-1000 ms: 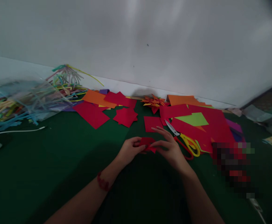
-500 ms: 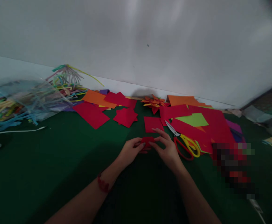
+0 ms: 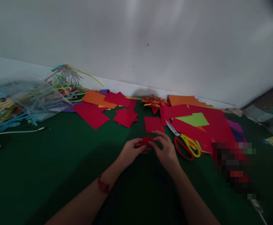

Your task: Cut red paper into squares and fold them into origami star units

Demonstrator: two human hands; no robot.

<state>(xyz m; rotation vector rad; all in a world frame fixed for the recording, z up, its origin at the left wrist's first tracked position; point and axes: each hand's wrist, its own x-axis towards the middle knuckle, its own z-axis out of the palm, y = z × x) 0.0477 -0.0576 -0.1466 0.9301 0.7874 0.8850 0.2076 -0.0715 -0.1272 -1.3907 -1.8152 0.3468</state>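
Note:
Between both hands is a small piece of red paper [image 3: 147, 140], folded at least in part. My left hand [image 3: 132, 150] pinches its left side, with a red bracelet [image 3: 103, 184] on that wrist. My right hand [image 3: 166, 149] grips the right side with thumb and fingertips. Just beyond my fingers lies a flat red paper square [image 3: 153, 124]. Scissors [image 3: 183, 140] with one red and one yellow handle rest beside my right hand, tips pointing away from me. Fingers partly cover the held paper, so its exact folds are hidden.
A spiky red, orange and yellow paper flower [image 3: 155, 102] sits near the wall. Red paper squares [image 3: 126, 117] lie left of it, larger sheets [image 3: 217, 122] to the right. A plastic bag [image 3: 31, 93] with pipe cleaners stands far left. At right is a blurred-out object [image 3: 233, 168] with a cord.
The red paper between my fingers has shifted shape slightly, its upper edge now more pointed. My right fingers have moved a little; everything else stays in place.

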